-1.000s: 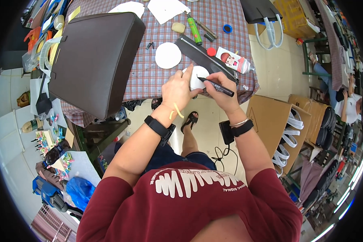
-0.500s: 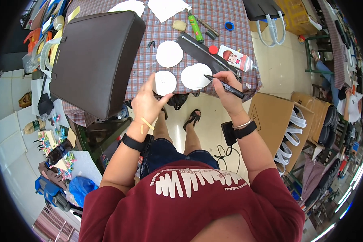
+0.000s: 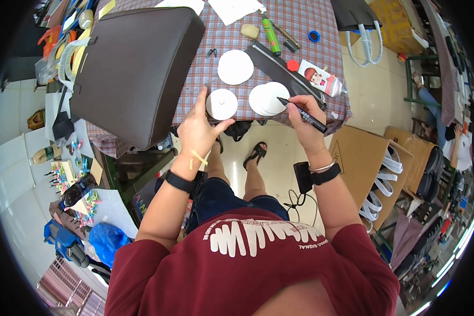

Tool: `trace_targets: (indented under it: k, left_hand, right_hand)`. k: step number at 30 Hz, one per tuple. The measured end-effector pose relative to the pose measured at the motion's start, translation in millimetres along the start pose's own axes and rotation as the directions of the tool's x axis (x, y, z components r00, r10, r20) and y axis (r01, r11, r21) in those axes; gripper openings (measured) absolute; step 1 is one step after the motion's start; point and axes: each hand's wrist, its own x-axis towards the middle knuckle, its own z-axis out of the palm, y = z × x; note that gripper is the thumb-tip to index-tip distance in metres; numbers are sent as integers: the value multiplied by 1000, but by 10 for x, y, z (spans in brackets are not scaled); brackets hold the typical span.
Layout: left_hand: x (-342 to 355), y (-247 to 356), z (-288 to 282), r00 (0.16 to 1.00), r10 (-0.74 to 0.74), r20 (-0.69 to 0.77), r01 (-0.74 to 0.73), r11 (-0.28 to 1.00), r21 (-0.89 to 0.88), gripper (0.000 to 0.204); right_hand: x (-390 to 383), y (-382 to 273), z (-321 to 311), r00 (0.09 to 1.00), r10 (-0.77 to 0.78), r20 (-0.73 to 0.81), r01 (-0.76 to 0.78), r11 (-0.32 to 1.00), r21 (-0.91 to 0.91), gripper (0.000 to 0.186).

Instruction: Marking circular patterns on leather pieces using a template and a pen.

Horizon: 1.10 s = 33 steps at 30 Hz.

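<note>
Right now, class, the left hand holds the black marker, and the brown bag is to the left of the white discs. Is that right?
Not quite: the hand is wrong. The head view shows the right hand holding the black marker, not the left hand. The brown bag is to the left of the white discs.

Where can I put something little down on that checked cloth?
A bare gap lies between the brown bag and the farthest white disc; another patch is beyond the blue ring, right of the green bottle. It's crowded around the black zippered strip: red cap and tube close by, overlapping white discs, and the right hand with its black marker.
</note>
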Motion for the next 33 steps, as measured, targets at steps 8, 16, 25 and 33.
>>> trace_targets:
  k: [8,16,25,33]
  left_hand:
    - [70,548,264,921,385,-59,-386,922,-13,72]
    - [217,601,520,942,333,51,-331,943,-43,73]
    - [228,659,464,954,289,85,-285,957,-51,69]
    - [117,608,276,956,290,49,-273,936,-221,71]
  right_hand:
    - [-1,54,48,1000,15,16,-15,999,-28,15]
    - [68,98,64,999,-23,-47,19,997,-76,14]
    - [21,-15,38,996,-92,18,94,977,-189,11]
    - [72,-130,-89,983,-44,-176,67,990,127,12]
